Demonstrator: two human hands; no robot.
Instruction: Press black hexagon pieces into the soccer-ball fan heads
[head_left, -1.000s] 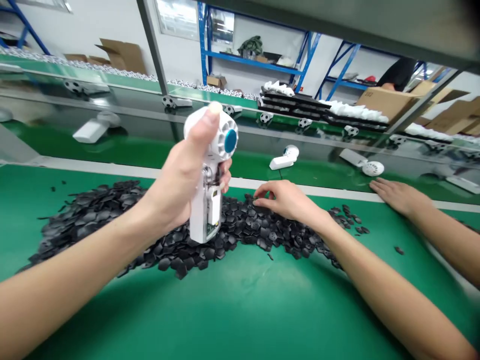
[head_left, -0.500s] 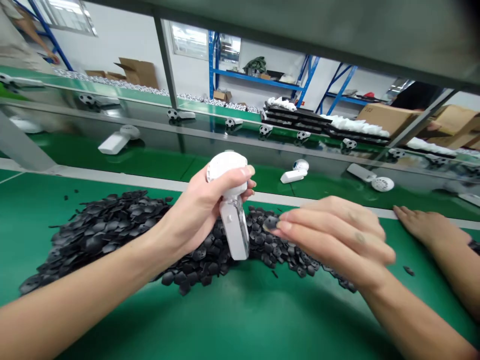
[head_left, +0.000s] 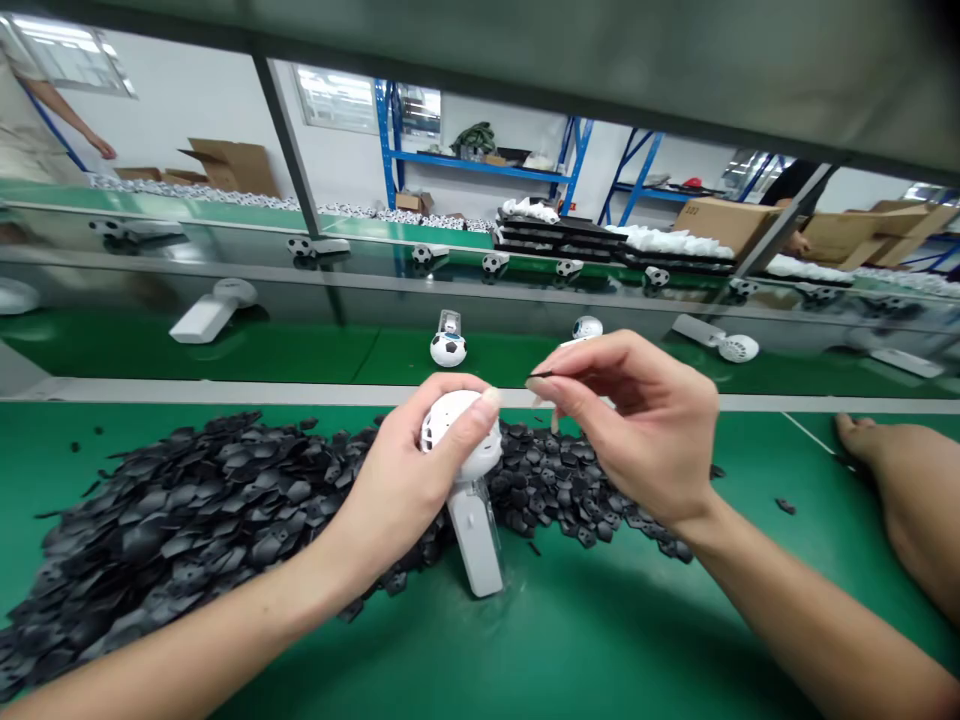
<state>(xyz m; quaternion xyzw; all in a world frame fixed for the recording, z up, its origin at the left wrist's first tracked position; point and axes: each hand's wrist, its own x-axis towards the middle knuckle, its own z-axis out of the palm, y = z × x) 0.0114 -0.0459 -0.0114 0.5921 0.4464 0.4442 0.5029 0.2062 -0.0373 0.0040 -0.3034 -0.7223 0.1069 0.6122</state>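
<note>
While the left hand (head_left: 427, 460) is closed round the head of a white handheld device (head_left: 476, 545), its thumb lies across the top and the handle slants down toward the bench's near edge; I cannot tell whether the handle's end touches the bench (head_left: 420, 660). The right hand (head_left: 645, 430), just beside it, pinches a thin black piece (head_left: 541, 375) edge-on between thumb and fingertip, apart from the device. Behind and below both hands, a heap of black pieces (head_left: 202, 510) spreads from the bench's left side along its far edge. Near the right end of that edge rests another person's hand (head_left: 866, 438), a loose black piece (head_left: 785, 506) lying nearer. Past the far edge, a green belt (head_left: 360, 355) carries a football-patterned device (head_left: 448, 348) and more white devices (head_left: 206, 315).
</note>
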